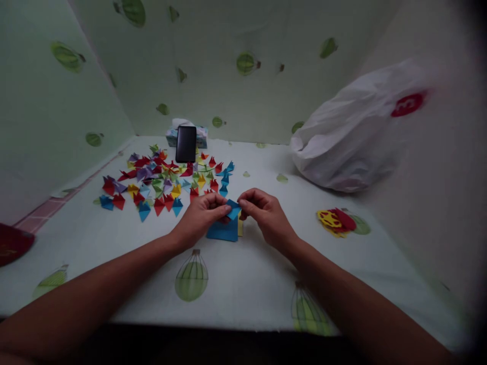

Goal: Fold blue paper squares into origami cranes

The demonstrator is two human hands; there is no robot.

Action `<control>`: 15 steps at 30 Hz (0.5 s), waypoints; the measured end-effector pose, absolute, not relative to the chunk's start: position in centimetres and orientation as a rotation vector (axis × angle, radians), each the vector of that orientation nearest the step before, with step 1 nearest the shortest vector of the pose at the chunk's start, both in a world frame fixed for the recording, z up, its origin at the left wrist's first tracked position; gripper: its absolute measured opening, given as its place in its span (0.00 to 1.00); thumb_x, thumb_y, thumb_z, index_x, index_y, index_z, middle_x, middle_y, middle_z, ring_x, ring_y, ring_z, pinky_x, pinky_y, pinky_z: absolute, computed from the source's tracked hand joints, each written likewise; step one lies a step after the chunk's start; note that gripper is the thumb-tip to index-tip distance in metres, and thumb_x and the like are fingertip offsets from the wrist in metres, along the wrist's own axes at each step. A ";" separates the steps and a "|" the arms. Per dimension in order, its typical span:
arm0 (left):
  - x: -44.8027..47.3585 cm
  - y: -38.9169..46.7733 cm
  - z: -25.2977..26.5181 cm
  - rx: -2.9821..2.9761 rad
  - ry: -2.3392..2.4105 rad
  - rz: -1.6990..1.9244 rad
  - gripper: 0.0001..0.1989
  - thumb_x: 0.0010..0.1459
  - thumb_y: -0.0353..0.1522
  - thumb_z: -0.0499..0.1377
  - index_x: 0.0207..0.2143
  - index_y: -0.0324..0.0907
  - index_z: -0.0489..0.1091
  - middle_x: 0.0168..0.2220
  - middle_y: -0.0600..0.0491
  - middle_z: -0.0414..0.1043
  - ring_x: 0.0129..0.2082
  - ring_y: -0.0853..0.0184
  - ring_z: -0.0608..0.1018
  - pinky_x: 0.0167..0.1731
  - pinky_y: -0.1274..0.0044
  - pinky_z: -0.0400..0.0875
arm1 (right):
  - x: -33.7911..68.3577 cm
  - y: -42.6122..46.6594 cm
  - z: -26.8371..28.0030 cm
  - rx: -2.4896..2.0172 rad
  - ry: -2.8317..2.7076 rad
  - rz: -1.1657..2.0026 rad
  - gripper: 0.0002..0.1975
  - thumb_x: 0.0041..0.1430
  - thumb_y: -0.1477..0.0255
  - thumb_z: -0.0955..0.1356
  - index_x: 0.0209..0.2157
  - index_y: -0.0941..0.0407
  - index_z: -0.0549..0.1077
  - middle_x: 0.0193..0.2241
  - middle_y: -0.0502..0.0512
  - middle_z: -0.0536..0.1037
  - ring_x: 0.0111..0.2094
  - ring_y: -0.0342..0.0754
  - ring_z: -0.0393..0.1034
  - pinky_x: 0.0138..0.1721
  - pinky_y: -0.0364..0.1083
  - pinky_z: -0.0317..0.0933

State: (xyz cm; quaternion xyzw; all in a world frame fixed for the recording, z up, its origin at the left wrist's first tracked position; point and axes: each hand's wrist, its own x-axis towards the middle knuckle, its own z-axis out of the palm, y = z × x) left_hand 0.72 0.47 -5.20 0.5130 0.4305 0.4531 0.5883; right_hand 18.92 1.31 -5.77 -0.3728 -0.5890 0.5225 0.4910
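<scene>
Between my two hands is a small folded piece of blue paper [233, 209], raised a little above the table. My left hand [200, 215] pinches its left side between thumb and fingers. At its right edge, my right hand [266, 213] closes thumb and forefinger on a corner. Beneath them lies a flat blue paper sheet [223, 232], with a yellow sheet [240, 227] showing at its right side. Many small folded paper figures [167, 177] in red, blue, green, yellow and purple are spread beyond my left hand.
A dark-screened phone [186, 144] leans against a tissue box [202, 137] at the back. On the right stands a large white plastic bag [350, 132], with yellow and red cut-out pieces [335, 221] in front of it. A dark red object [14, 244] sits at the left edge.
</scene>
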 end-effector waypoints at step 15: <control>0.8 -0.1 -4.8 1.277 1.014 0.975 0.10 0.51 0.36 0.67 0.30 0.38 0.73 0.27 0.56 0.73 0.26 0.71 0.77 0.31 0.78 0.73 | 18.6 0.5 -5.3 -0.943 -1.825 0.684 0.04 0.58 0.77 0.68 0.30 0.55 0.71 0.29 0.51 0.73 0.32 0.45 0.68 0.37 0.46 0.63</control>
